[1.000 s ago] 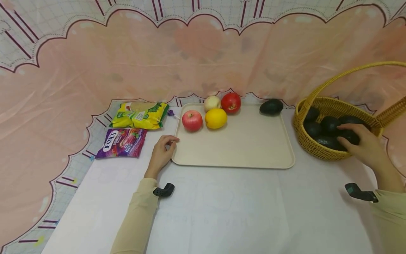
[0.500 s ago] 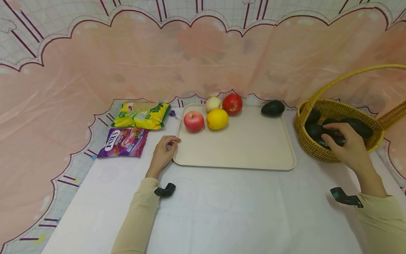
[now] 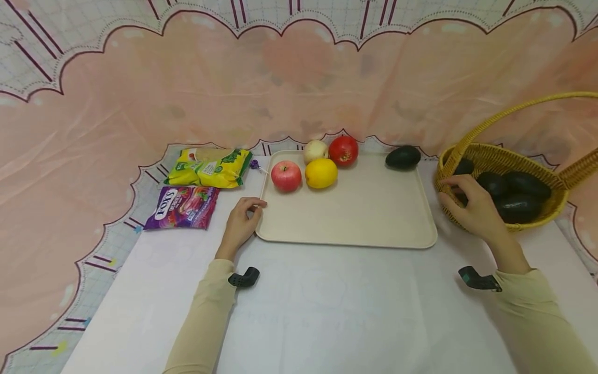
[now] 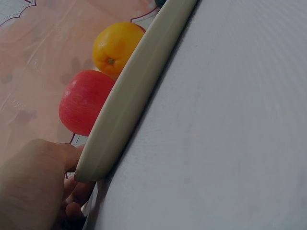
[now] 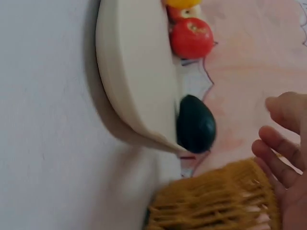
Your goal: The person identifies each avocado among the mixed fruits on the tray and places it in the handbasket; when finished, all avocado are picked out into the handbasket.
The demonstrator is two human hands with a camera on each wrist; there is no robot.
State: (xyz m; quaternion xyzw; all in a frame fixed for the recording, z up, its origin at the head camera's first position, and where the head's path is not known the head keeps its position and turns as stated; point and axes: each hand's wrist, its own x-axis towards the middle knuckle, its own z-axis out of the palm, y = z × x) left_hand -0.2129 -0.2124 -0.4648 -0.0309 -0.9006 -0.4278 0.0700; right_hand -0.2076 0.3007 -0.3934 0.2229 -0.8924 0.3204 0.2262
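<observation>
My left hand holds the left rim of a cream tray; in the left wrist view its fingers lie on both sides of the rim. On the tray are a red apple, a yellow fruit, a pale round fruit, a red pomegranate and, at the back right corner, a dark avocado. My right hand hovers over the left rim of the wicker basket, fingers loosely bent with nothing visible between them. Several dark avocados lie in the basket, partly hidden by the hand.
Left of the tray lie a yellow-green snack packet and a purple candy bag. A small purple lollipop sits beside the tray's back left corner. The basket's tall handle arches over it. A patterned cloth hangs behind.
My right hand has moved left, from above the avocados in the middle of the basket to its left rim. The left hand stays at the tray's edge.
</observation>
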